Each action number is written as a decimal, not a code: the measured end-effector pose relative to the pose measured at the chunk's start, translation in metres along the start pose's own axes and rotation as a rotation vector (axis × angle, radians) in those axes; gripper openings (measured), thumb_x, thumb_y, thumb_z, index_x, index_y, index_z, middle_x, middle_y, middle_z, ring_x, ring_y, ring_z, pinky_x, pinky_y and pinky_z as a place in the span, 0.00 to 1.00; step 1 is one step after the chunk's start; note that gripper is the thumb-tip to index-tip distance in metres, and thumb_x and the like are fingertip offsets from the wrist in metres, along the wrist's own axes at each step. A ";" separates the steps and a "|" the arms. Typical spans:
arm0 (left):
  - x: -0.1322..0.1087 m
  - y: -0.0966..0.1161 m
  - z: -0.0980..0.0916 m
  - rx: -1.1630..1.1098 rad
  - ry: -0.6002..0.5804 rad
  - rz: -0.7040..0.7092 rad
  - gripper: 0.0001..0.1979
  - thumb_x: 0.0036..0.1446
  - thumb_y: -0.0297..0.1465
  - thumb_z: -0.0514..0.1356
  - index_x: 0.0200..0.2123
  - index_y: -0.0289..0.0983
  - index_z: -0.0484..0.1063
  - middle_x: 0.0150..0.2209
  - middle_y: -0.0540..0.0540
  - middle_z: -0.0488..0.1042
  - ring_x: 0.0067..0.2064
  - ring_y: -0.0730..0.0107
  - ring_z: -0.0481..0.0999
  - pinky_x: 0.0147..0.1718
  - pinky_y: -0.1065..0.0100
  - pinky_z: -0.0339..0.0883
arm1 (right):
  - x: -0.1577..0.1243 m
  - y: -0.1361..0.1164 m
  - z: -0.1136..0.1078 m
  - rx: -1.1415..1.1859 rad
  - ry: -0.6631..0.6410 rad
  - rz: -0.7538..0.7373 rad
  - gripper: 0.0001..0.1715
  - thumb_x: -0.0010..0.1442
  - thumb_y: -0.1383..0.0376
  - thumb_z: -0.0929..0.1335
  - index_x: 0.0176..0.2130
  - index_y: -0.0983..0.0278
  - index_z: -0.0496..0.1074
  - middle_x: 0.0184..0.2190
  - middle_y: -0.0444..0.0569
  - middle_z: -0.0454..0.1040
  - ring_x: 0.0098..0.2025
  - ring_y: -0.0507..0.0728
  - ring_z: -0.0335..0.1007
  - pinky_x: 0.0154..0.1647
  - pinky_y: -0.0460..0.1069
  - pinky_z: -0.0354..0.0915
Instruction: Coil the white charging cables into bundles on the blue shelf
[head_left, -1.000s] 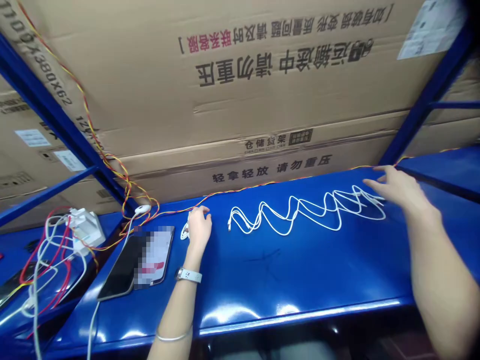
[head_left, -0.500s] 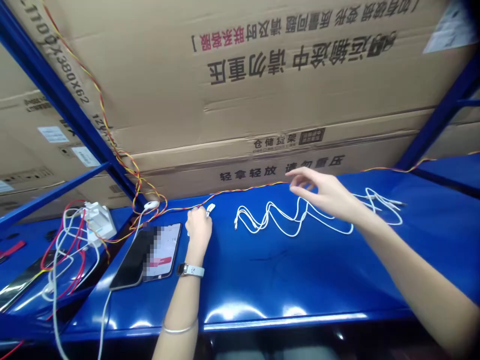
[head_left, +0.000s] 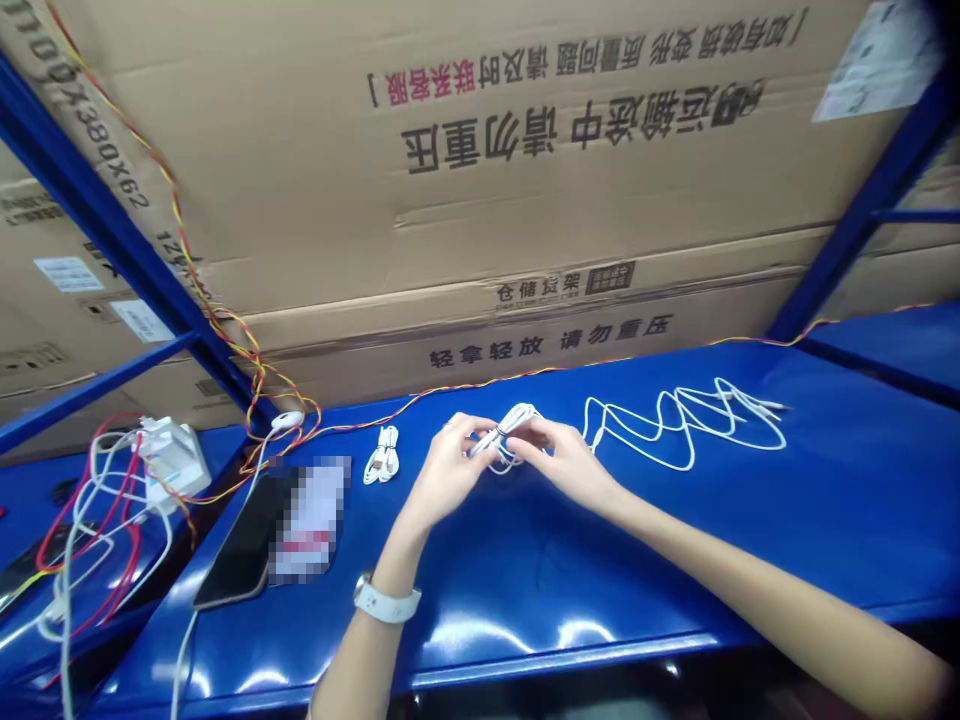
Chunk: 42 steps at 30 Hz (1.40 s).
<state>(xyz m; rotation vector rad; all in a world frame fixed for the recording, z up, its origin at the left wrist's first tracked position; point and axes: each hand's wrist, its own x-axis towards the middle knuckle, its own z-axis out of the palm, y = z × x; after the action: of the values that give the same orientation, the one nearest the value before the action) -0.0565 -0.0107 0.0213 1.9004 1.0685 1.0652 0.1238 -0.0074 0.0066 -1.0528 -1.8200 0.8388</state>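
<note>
A coiled white cable [head_left: 514, 424] with a dark tie round it is held between my two hands above the blue shelf [head_left: 600, 560]. My left hand [head_left: 455, 462] pinches its left side, and my right hand [head_left: 559, 455] grips its right side with thumb and fingers. To the left, a second tied white cable bundle [head_left: 382, 456] lies on the shelf. Loose white cable [head_left: 686, 425] spreads in wavy loops to the right, beyond my right hand.
Two phones, one black [head_left: 244, 540] and one with a lit, blurred screen [head_left: 311, 520], lie at the left. Beyond the shelf post [head_left: 142, 220] are a white power strip [head_left: 174, 462] and tangled cables. Cardboard boxes [head_left: 525, 230] stand behind; a red-yellow wire [head_left: 442, 388] runs along the back.
My left hand has left the tied bundle on the shelf and moved right. My right hand has come down and left to meet it, and both now hold a coiled cable.
</note>
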 end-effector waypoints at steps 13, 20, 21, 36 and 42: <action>-0.003 0.008 0.014 0.045 -0.111 -0.002 0.14 0.55 0.27 0.54 0.45 0.41 0.69 0.42 0.49 0.74 0.37 0.70 0.74 0.36 0.72 0.66 | -0.005 -0.003 -0.003 -0.017 -0.010 0.005 0.10 0.56 0.63 0.67 0.37 0.64 0.75 0.31 0.46 0.77 0.31 0.55 0.72 0.34 0.49 0.66; -0.005 0.008 0.024 0.054 -0.006 -0.006 0.12 0.52 0.25 0.57 0.41 0.41 0.66 0.41 0.50 0.73 0.34 0.74 0.74 0.34 0.73 0.66 | -0.010 -0.010 -0.002 -0.157 0.062 -0.016 0.09 0.58 0.63 0.65 0.32 0.64 0.74 0.27 0.45 0.77 0.28 0.54 0.70 0.32 0.47 0.63; -0.005 0.008 0.025 0.052 0.004 -0.008 0.13 0.51 0.25 0.57 0.41 0.41 0.65 0.41 0.50 0.73 0.34 0.73 0.74 0.34 0.72 0.66 | -0.010 -0.011 -0.002 -0.163 0.058 -0.014 0.10 0.58 0.63 0.64 0.31 0.63 0.74 0.26 0.45 0.76 0.28 0.54 0.70 0.32 0.47 0.63; 0.005 0.000 0.004 -0.638 0.171 -0.225 0.12 0.50 0.28 0.59 0.38 0.39 0.61 0.31 0.52 0.65 0.29 0.75 0.70 0.35 0.66 0.70 | -0.005 -0.014 -0.018 -0.185 -0.078 -0.121 0.10 0.58 0.64 0.62 0.26 0.63 0.65 0.23 0.44 0.68 0.27 0.52 0.62 0.31 0.47 0.59; 0.004 0.001 -0.010 -0.758 0.081 -0.273 0.14 0.49 0.29 0.62 0.39 0.38 0.63 0.36 0.50 0.67 0.28 0.80 0.67 0.31 0.71 0.65 | 0.004 -0.012 -0.039 0.000 -0.251 0.003 0.14 0.58 0.56 0.63 0.29 0.64 0.67 0.25 0.45 0.67 0.28 0.52 0.62 0.31 0.47 0.60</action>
<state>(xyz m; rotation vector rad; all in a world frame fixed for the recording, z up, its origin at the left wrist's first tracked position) -0.0635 -0.0060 0.0277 1.0864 0.7755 1.1735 0.1542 -0.0038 0.0339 -0.9857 -2.0260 1.0097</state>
